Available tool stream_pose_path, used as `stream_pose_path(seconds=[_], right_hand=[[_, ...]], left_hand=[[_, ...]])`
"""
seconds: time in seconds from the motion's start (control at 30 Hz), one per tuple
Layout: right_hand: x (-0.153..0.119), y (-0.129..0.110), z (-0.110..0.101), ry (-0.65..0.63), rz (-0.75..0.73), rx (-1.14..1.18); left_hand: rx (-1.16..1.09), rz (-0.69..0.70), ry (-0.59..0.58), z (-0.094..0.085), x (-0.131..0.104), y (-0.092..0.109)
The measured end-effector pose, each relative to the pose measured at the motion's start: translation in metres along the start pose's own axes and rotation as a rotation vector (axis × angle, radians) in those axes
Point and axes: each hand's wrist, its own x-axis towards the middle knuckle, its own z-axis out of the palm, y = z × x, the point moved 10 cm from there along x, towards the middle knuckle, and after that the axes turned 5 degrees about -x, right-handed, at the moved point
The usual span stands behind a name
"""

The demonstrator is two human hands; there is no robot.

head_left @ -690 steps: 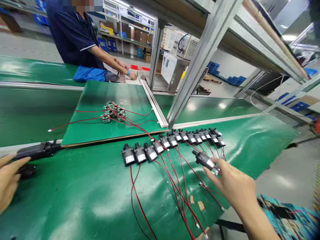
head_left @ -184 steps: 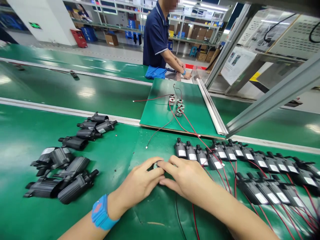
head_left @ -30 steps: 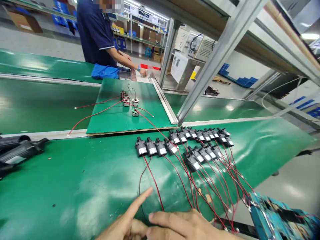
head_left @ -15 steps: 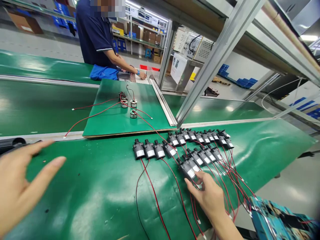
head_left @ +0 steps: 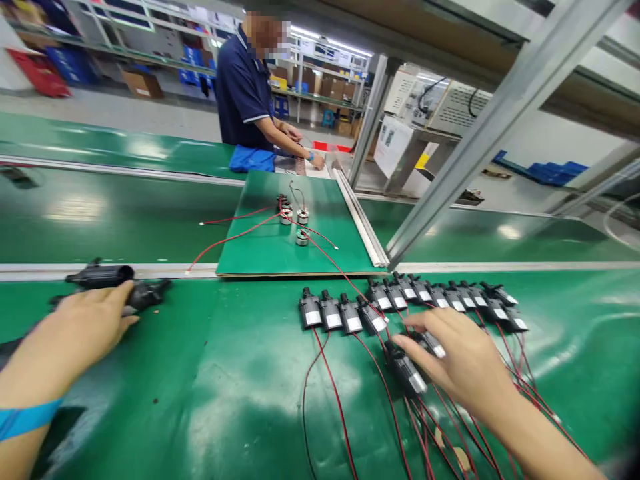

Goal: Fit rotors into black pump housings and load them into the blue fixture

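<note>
My left hand (head_left: 93, 327), with a blue band at the wrist, reaches over black parts at the bench's left. Its thumb and finger are apart beside a black nozzle-ended part (head_left: 150, 295); a hollow black cylinder (head_left: 103, 275) lies just beyond. My right hand (head_left: 457, 350) hovers low over small black pumps with white labels and red and black wires. Thumb and forefinger are spread around one pump (head_left: 431, 343), partly hidden by the hand. Another pump (head_left: 407, 371) lies tilted under the thumb. Several more pumps (head_left: 330, 312) lie in rows behind.
A raised green board (head_left: 260, 257) carries several round metal motor parts (head_left: 302, 237) with trailing wires. A slanted metal post (head_left: 465, 147) rises at the right. Across the bench stands a co-worker (head_left: 245, 93), hands at a work spot beside a blue cloth (head_left: 253, 159).
My view has swung left. My left hand has moved forward onto the black parts. My right hand's fingers have parted from the front pump and sit slightly farther back.
</note>
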Motion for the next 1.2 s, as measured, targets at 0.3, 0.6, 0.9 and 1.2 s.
stream_pose_path(seconds=[0.3, 0.6, 0.9, 1.2], right_hand=[[0.208, -0.054, 0.12, -0.206, -0.093, 0.034], [0.235, -0.057, 0.165, -0.329, -0.031, 0.052], [0.139, -0.116, 0.057, -0.105, -0.24, 0.445], [0.072, -0.181, 0.044, -0.297, -0.453, 0.357]], left_hand=[[-0.036, 0.251, -0.112, 0.028, -0.071, 0.113], [-0.426, 0.132, -0.096, 0.01, -0.078, 0.135], [-0.995, -0.028, -0.146, 0.022, -0.104, 0.156], [-1.078, 0.094, -0.223, 0.034, -0.121, 0.188]])
